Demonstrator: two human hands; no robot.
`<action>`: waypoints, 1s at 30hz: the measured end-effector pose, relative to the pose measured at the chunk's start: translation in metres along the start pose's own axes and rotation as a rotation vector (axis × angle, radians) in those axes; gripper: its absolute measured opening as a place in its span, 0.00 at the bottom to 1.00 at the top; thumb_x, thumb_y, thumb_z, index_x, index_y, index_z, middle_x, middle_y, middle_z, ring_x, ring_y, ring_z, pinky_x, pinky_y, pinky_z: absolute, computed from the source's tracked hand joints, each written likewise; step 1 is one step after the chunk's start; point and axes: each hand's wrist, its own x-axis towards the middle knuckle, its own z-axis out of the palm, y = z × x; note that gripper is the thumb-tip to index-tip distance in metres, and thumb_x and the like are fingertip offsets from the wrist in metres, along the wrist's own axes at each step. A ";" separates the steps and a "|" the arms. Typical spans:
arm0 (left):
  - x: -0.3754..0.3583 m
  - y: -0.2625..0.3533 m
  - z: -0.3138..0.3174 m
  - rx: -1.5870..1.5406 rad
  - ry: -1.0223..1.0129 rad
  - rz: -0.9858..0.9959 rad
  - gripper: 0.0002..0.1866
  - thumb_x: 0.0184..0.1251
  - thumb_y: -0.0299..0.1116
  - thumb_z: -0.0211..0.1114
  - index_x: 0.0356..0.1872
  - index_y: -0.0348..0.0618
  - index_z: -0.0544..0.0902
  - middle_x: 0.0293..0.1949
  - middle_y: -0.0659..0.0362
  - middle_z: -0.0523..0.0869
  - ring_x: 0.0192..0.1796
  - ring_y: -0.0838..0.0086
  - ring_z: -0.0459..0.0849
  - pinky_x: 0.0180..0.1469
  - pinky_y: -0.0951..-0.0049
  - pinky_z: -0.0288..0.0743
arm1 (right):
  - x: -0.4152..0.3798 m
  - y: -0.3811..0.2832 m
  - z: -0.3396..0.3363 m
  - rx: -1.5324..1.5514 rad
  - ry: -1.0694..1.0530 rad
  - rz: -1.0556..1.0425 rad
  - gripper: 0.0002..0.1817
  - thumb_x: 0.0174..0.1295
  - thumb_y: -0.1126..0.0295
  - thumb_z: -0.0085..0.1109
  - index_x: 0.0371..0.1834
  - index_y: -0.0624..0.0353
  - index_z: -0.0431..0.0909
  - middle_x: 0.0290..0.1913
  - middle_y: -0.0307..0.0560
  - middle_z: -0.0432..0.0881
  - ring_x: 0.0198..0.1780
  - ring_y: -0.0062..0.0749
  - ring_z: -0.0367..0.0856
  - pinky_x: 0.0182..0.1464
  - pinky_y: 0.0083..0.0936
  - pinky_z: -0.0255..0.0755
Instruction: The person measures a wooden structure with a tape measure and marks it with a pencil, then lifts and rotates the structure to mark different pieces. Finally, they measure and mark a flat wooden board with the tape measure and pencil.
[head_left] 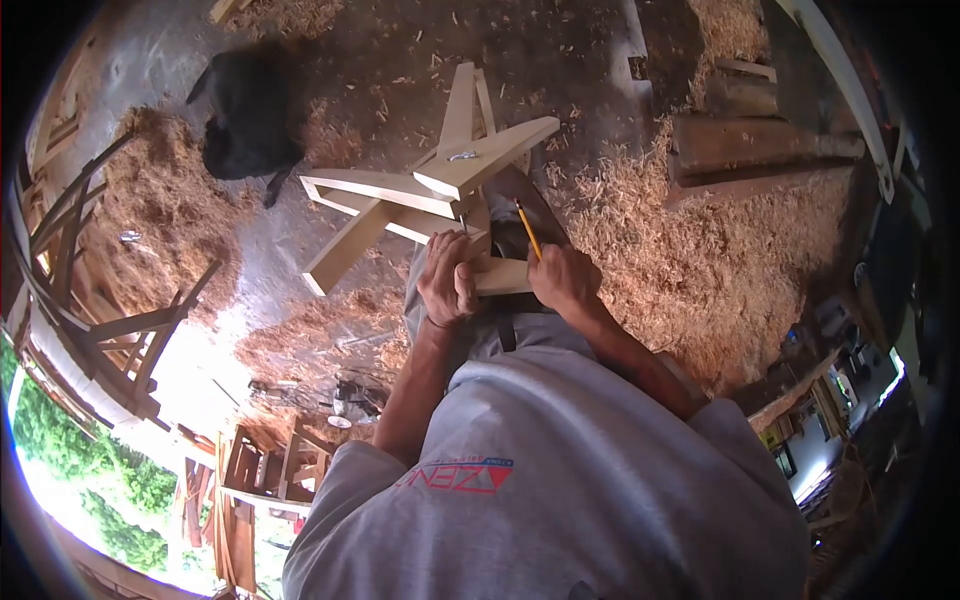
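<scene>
A star-like wooden frame of pale boards [350, 240] rests over my lap and legs. My left hand [447, 280] is wrapped round the near end of one of its boards, and a thin metal piece stands up just beyond the fingers. Closed round a yellow pencil [528, 228], my right hand [564, 276] is at the right side of the near board [500, 277]. The pencil's tip points up and away from me. A small metal object [463, 156] lies on the upper board [490, 158].
A black dog [250, 115] is on the floor at the upper left. Wood shavings [690, 270] lie in heaps on both sides. Dark timber [760, 150] is at the upper right, wooden frames [140, 325] at the left, and tools [345, 405] lie at the lower left.
</scene>
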 end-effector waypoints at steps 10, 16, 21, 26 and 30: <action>0.003 0.008 0.000 -0.012 0.031 -0.104 0.18 0.71 0.33 0.46 0.41 0.29 0.81 0.42 0.42 0.84 0.51 0.46 0.82 0.64 0.50 0.69 | -0.004 -0.002 0.001 0.019 -0.059 0.094 0.20 0.64 0.53 0.53 0.31 0.60 0.86 0.32 0.61 0.85 0.38 0.56 0.86 0.39 0.49 0.79; 0.017 0.005 0.005 -0.142 -0.030 -0.071 0.16 0.72 0.31 0.48 0.39 0.28 0.81 0.42 0.41 0.84 0.51 0.45 0.81 0.64 0.52 0.69 | 0.004 0.009 0.008 0.043 -0.064 0.115 0.29 0.71 0.49 0.44 0.34 0.67 0.84 0.35 0.69 0.83 0.40 0.63 0.84 0.42 0.50 0.78; 0.026 0.003 -0.005 -0.183 -0.362 -0.055 0.25 0.74 0.46 0.49 0.57 0.32 0.74 0.59 0.40 0.76 0.66 0.47 0.71 0.73 0.52 0.56 | 0.021 0.028 -0.008 0.024 -0.096 0.092 0.31 0.71 0.48 0.43 0.36 0.68 0.84 0.40 0.70 0.83 0.45 0.64 0.83 0.45 0.49 0.78; 0.032 -0.037 -0.023 0.376 -0.887 0.159 0.59 0.55 0.77 0.50 0.75 0.39 0.48 0.75 0.44 0.55 0.78 0.53 0.48 0.79 0.51 0.37 | 0.026 0.055 -0.030 -0.003 -0.103 -0.022 0.30 0.70 0.49 0.43 0.34 0.69 0.83 0.36 0.71 0.83 0.40 0.64 0.83 0.43 0.50 0.77; 0.053 -0.067 -0.012 1.241 -0.980 0.282 0.48 0.60 0.59 0.62 0.73 0.37 0.57 0.71 0.41 0.61 0.74 0.45 0.56 0.76 0.41 0.41 | 0.030 0.064 -0.048 -0.039 -0.121 -0.092 0.30 0.70 0.50 0.43 0.34 0.70 0.84 0.35 0.71 0.83 0.40 0.65 0.83 0.43 0.50 0.77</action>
